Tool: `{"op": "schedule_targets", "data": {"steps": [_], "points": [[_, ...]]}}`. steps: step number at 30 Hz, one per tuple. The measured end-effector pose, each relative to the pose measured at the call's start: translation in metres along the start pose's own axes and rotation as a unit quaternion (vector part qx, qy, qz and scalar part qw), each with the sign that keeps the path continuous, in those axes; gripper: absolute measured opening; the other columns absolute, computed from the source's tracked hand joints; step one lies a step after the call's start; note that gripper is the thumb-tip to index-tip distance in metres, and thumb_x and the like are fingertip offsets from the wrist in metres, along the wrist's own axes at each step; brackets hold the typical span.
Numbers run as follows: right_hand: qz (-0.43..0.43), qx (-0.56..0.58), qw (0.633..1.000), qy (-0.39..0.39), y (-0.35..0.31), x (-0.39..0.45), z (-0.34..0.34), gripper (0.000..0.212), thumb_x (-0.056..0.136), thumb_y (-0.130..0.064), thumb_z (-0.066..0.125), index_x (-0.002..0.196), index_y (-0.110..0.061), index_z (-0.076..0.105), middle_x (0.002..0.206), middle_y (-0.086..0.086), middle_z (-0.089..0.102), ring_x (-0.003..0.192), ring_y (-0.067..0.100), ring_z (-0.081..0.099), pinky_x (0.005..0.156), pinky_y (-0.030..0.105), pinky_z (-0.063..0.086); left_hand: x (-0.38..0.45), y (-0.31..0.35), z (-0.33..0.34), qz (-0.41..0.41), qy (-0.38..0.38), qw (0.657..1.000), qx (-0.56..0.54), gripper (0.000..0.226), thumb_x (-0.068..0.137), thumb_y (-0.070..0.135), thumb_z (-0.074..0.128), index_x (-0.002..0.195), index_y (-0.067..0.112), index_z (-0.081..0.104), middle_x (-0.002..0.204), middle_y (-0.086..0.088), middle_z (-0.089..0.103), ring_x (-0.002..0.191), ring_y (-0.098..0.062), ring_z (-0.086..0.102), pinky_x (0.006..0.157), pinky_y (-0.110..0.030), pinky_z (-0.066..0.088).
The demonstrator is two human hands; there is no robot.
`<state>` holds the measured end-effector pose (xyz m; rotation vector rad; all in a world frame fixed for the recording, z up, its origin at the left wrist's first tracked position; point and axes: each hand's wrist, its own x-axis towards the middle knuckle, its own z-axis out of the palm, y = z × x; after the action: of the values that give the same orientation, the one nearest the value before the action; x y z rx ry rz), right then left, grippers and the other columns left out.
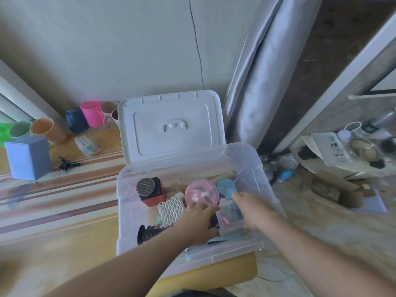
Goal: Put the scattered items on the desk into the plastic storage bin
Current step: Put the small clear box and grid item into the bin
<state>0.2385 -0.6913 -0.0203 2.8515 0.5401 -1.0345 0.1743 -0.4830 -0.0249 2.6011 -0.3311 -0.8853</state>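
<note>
Both my hands are inside the clear plastic storage bin (256, 168), whose white lid (171, 127) is swung back for open access: my left hand (199, 219) rests with fingers loosely spread beside the white honeycomb grid (171, 209), and my right hand (250, 209) grips the small clear box (230, 215), apparently to seat it among the contents. On the striped wooden desk (64, 200) I count six cups (93, 113), one blue square holder (27, 157), one black clip (67, 164) and one clear case (87, 145) still outside the bin.

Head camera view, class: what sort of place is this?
Probably a room at home: a curtain hangs by a plain wall, plastic cups stand on a striped desk, and household clutter fills the side.
</note>
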Motion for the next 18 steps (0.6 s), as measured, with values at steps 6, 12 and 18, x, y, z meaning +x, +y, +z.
{"op": "schedule_targets", "data": {"steps": [6, 12, 18], "points": [[0.008, 0.013, 0.999, -0.033, -0.005, 0.001, -0.002, 0.092, 0.059, -0.055, 0.094, 0.129, -0.034, 0.038, 0.129, 0.000, 0.051, 0.099, 0.025, 0.062, 0.077, 0.041, 0.057, -0.005, -0.004, 0.008, 0.009, -0.011, 0.999, 0.035, 0.079, 0.095, 0.046, 0.052, 0.161, 0.036, 0.011, 0.145, -0.009, 0.051, 0.133, -0.037, 0.039, 0.113, -0.051, 0.035], [0.026, 0.050, 0.998, -0.028, -0.008, -0.006, 0.011, 0.119, 0.067, -0.063, 0.087, 0.160, -0.049, 0.014, 0.158, 0.000, 0.030, 0.129, 0.029, 0.052, 0.098, 0.044, 0.055, -0.012, -0.008, 0.007, 0.016, -0.002, 1.000, 0.012, 0.075, 0.093, 0.044, 0.053, 0.159, 0.036, 0.019, 0.143, -0.007, 0.053, 0.131, -0.036, 0.041, 0.112, -0.050, 0.037], [-0.066, 0.101, 0.991, 0.061, -0.039, -0.010, -0.020, 0.093, 0.079, -0.069, 0.069, 0.159, -0.046, 0.029, 0.159, -0.010, 0.030, 0.143, 0.022, 0.039, 0.107, 0.040, 0.044, -0.038, -0.024, -0.019, 0.035, 0.106, 0.993, -0.043, 0.053, 0.090, 0.031, 0.056, 0.143, 0.035, 0.052, 0.137, 0.000, 0.061, 0.126, -0.029, 0.048, 0.108, -0.046, 0.043]]}}
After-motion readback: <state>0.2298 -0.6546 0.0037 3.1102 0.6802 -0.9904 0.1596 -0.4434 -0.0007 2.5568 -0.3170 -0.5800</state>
